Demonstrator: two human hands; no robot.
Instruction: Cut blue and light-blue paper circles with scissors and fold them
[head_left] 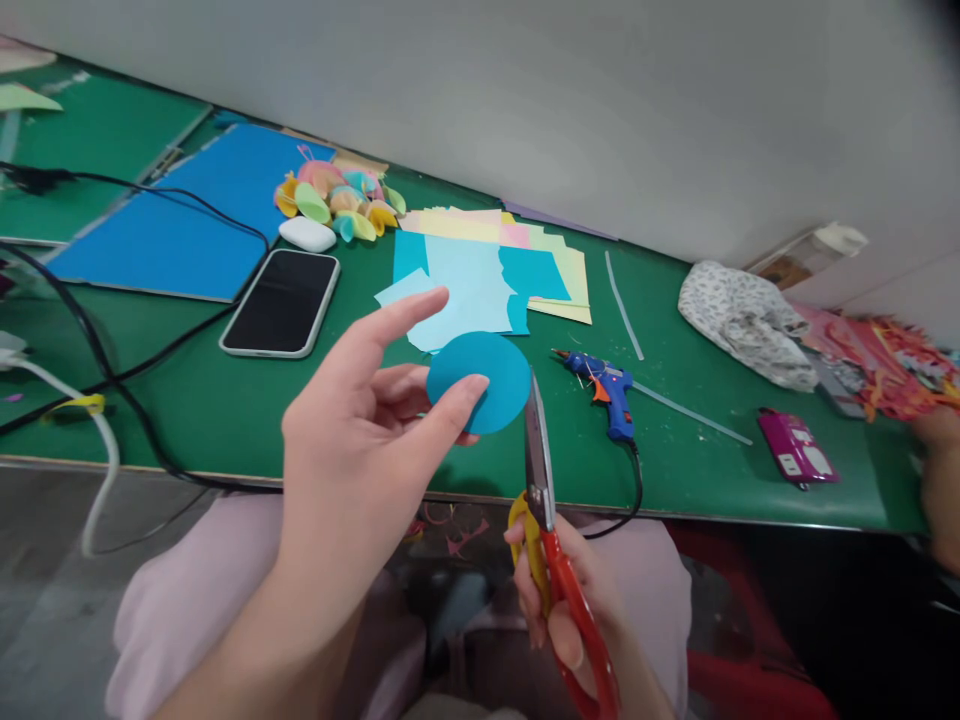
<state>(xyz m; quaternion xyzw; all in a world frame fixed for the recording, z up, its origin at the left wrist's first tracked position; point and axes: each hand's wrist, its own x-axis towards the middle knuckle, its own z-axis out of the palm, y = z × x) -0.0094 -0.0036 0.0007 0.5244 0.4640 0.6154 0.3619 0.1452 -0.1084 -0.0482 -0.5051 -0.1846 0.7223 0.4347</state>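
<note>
Blue paper disc point(502, 385) is in the middle of the view, held up over the green table point(697, 475). At far left, a black cable point(111, 375) and a white cable point(112, 465) run over the table, with grey floor point(45, 560) below. Next comes a flat blue board point(180, 220), then a phone point(283, 303) with dark screen, a small white case point(307, 235) and a heap of colourful paper petals point(341, 195). The left hand point(360, 430) has its thumb pressed on the disc, with fingers behind, so the grip is closed on it. Beyond lie overlapping paper sheets point(465, 270), near a pale grey wall point(540, 110). The right hand point(600, 590) is wrapped around the handles of scissors point(540, 480); their tip stands just beside the disc, and I cannot tell if it touches. Further right are a blue glue gun point(616, 400), a patterned cloth point(739, 320), a magenta packet point(796, 447), and, at the edge, another person's blurred arm point(941, 480). Below the table shows something red point(742, 685).
</note>
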